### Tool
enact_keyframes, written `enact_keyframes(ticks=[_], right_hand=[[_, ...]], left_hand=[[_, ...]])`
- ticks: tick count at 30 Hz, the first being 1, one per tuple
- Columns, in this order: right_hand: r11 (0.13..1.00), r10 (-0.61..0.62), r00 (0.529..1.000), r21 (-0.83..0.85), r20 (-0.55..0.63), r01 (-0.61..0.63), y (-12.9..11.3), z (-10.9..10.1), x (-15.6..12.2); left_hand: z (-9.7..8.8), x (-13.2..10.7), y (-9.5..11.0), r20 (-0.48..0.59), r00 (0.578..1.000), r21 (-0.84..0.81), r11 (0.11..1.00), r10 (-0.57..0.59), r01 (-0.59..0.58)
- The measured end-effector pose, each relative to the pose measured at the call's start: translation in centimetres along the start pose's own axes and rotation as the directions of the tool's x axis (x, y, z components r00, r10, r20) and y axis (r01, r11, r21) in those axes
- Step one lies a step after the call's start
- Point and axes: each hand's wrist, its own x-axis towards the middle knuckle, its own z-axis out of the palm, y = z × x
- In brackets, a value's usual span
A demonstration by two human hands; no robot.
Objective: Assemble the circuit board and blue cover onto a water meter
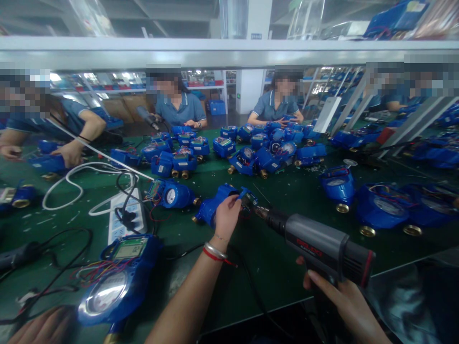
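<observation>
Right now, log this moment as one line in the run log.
left hand: at blue meter | right hand: grips heat gun | nozzle: pointed toward left hand | nearby: white power strip

dim, even indoor light; glare streaks the round, clear-covered white dial (106, 292) at lower left. edges stretch, the background blurs, and blocky pixelation masks upper patches.

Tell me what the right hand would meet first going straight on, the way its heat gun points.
Likely the open end of the blue meter at the left hand, met by the heat gun before the right hand; depth there is unclear.
</observation>
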Motion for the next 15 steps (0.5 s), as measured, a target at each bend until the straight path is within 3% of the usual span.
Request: enact_keyframes(ticks=[15], right_hand=[[1.000,-0.008,0.999,0.011,-0.034,0.008,-0.02,0.16,-0.02]], left_hand=[[-0.01,-0.09,0.04,-0.001,1.000,-0.020,1.000,0.001,-0.001]])
